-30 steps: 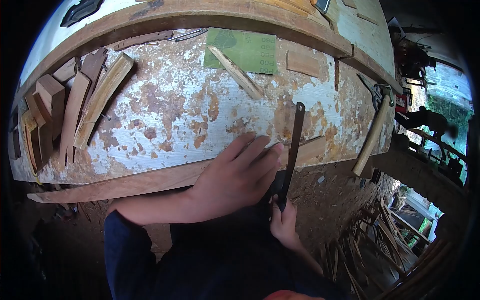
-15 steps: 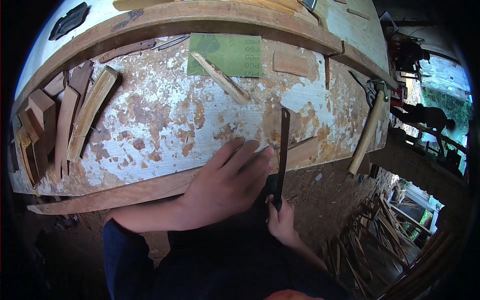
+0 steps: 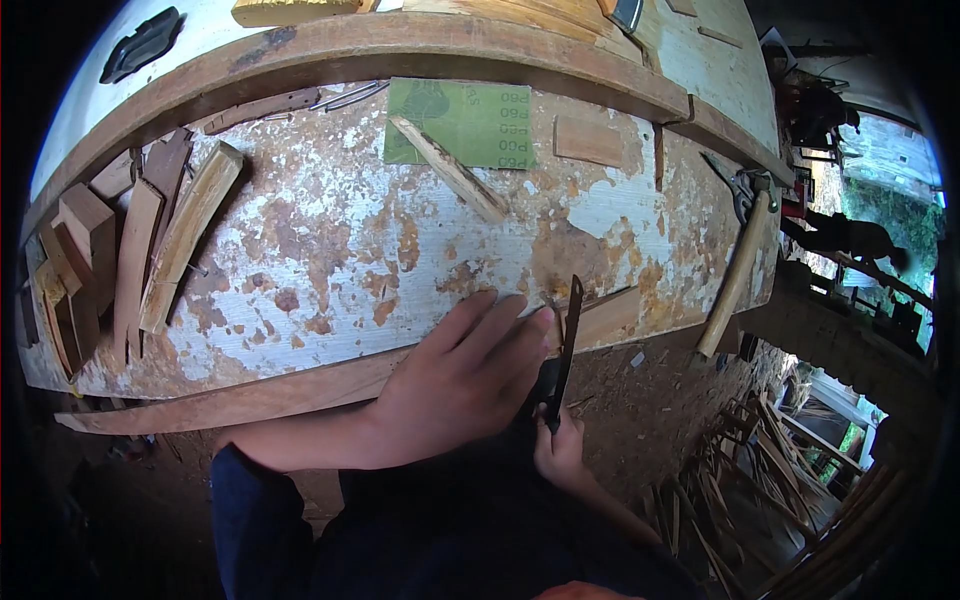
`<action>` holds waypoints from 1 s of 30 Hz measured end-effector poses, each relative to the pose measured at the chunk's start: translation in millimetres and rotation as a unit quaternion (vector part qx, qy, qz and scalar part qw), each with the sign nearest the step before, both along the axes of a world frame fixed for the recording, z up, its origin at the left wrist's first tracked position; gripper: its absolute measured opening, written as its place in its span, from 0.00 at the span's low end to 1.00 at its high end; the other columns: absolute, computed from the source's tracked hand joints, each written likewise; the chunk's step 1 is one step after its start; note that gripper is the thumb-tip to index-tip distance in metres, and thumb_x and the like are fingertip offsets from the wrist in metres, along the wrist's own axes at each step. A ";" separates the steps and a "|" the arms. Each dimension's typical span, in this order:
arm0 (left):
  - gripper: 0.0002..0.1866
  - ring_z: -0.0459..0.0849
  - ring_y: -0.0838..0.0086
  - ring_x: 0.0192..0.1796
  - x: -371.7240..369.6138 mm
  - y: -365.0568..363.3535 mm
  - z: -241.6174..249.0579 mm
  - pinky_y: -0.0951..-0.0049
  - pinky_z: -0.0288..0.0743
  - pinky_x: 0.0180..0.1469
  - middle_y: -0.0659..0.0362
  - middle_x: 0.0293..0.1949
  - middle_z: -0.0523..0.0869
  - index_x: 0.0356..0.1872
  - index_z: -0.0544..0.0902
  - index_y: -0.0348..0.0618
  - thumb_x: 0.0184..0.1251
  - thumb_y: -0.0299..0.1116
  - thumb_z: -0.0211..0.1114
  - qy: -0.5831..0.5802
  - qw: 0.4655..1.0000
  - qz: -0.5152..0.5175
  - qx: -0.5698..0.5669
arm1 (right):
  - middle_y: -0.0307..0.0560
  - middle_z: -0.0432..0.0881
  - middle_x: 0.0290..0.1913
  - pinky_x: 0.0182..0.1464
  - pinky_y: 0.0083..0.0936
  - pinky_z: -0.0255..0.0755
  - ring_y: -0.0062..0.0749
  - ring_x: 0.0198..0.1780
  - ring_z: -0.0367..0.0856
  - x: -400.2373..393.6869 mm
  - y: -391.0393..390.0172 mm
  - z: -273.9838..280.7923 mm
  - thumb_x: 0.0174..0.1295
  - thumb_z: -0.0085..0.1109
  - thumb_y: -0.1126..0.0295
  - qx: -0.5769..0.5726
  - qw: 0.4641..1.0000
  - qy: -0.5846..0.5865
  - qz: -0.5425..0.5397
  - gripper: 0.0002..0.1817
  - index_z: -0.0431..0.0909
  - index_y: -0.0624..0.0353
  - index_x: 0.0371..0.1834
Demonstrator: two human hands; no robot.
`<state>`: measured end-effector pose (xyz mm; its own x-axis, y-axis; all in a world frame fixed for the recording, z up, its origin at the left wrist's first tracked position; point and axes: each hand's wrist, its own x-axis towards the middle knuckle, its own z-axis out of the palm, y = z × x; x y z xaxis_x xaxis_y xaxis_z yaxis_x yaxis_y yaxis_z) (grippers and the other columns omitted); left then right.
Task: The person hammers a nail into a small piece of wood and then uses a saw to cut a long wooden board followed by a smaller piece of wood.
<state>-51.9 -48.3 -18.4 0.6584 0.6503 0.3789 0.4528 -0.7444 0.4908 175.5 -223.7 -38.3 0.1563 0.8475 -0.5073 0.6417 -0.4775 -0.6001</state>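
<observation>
A long curved wooden piece [image 3: 240, 399] lies along the bench's near edge, and its right end shows beyond my left hand [image 3: 462, 385]. That hand presses down over the piece, its fingers bent across the wood. Below the edge, my right hand [image 3: 562, 445] is wrapped round the black handle of a narrow dark saw [image 3: 567, 350]. The blade points away from me and crosses the wood just right of my left fingertips. The thumb side of my left hand is close to the blade.
On the worn bench [image 3: 330, 250] are green sandpaper [image 3: 460, 115] with a split stick [image 3: 450, 170], a small wooden block [image 3: 587, 141], wood offcuts [image 3: 190, 235] at left, and a hammer [image 3: 737, 270] beside pliers [image 3: 740, 190] at right. Another person [image 3: 855, 235] bends over in the background.
The saw has moved back toward me, its tip now lower in the view. My left hand remains on the wood. The whole view has shifted slightly.
</observation>
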 end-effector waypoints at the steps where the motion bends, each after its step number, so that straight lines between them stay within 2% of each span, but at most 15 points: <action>1: 0.17 0.80 0.53 0.70 1.1 -1.1 -2.4 0.51 0.79 0.71 0.53 0.66 0.85 0.50 0.90 0.40 0.59 0.32 0.71 -0.002 1.000 0.005 0.006 | 0.65 0.87 0.35 0.39 0.44 0.82 0.65 0.40 0.91 -1.8 5.2 3.5 0.76 0.55 0.77 -0.007 1.000 0.007 -0.003 0.08 0.78 0.70 0.51; 6: 0.16 0.80 0.54 0.69 1.5 -1.8 -0.6 0.52 0.79 0.71 0.53 0.65 0.85 0.49 0.91 0.40 0.61 0.31 0.71 0.001 1.000 0.010 0.002 | 0.62 0.88 0.35 0.40 0.42 0.82 0.63 0.40 0.91 -3.1 8.0 14.4 0.76 0.55 0.77 -0.060 0.998 0.019 -0.025 0.07 0.79 0.69 0.51; 9: 0.15 0.81 0.54 0.69 1.0 -0.8 0.9 0.52 0.79 0.71 0.53 0.65 0.85 0.49 0.91 0.40 0.61 0.31 0.71 0.005 1.000 0.002 0.005 | 0.62 0.89 0.38 0.43 0.44 0.83 0.62 0.41 0.91 3.1 -2.6 -1.4 0.76 0.55 0.77 -0.014 0.999 -0.013 0.026 0.08 0.79 0.69 0.53; 12: 0.16 0.81 0.55 0.69 2.2 -4.7 -1.6 0.52 0.79 0.71 0.53 0.65 0.85 0.49 0.91 0.40 0.61 0.32 0.71 0.004 1.000 0.008 0.005 | 0.61 0.90 0.39 0.48 0.47 0.83 0.63 0.43 0.91 -3.7 12.6 13.9 0.77 0.55 0.76 -0.036 0.998 0.040 -0.010 0.09 0.78 0.69 0.55; 15: 0.16 0.80 0.55 0.69 2.3 -0.6 -1.3 0.52 0.79 0.71 0.53 0.64 0.85 0.50 0.90 0.39 0.61 0.31 0.71 0.000 1.000 0.008 0.008 | 0.62 0.90 0.41 0.49 0.48 0.83 0.63 0.44 0.92 5.1 -1.7 0.0 0.76 0.55 0.77 -0.073 0.997 -0.018 0.009 0.11 0.77 0.69 0.57; 18: 0.16 0.80 0.55 0.69 0.7 0.5 1.3 0.53 0.79 0.71 0.54 0.64 0.85 0.50 0.90 0.39 0.61 0.31 0.72 0.005 1.000 0.000 0.006 | 0.63 0.90 0.41 0.46 0.47 0.84 0.64 0.44 0.92 11.7 -8.0 -6.9 0.76 0.54 0.78 -0.056 0.998 -0.014 0.022 0.12 0.77 0.69 0.58; 22: 0.17 0.80 0.55 0.69 3.0 -4.4 -0.9 0.52 0.79 0.71 0.53 0.65 0.85 0.51 0.90 0.39 0.61 0.31 0.72 0.000 1.000 0.005 0.001 | 0.64 0.90 0.41 0.45 0.47 0.84 0.64 0.44 0.92 1.9 13.5 14.1 0.76 0.54 0.77 -0.051 0.998 0.022 -0.002 0.11 0.78 0.69 0.57; 27: 0.17 0.80 0.55 0.69 1.7 0.2 0.6 0.53 0.79 0.71 0.53 0.64 0.85 0.50 0.90 0.38 0.61 0.31 0.72 -0.001 1.000 0.000 0.002 | 0.65 0.90 0.40 0.45 0.47 0.84 0.64 0.45 0.92 12.7 -2.5 -10.0 0.75 0.55 0.78 -0.034 0.999 -0.016 0.015 0.11 0.78 0.71 0.55; 30: 0.17 0.81 0.55 0.69 2.9 -4.3 -1.7 0.53 0.79 0.71 0.53 0.64 0.85 0.50 0.90 0.38 0.60 0.31 0.71 -0.009 1.000 0.007 0.003 | 0.66 0.89 0.39 0.45 0.47 0.84 0.65 0.44 0.91 1.8 21.5 8.4 0.76 0.56 0.77 -0.017 1.000 0.006 0.015 0.11 0.78 0.71 0.55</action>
<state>-49.0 -52.6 -20.1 0.6418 0.6575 0.3947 0.4551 -0.7408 0.4941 177.3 -202.2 -29.9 0.1258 0.8340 -0.5372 0.6492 -0.4786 -0.5911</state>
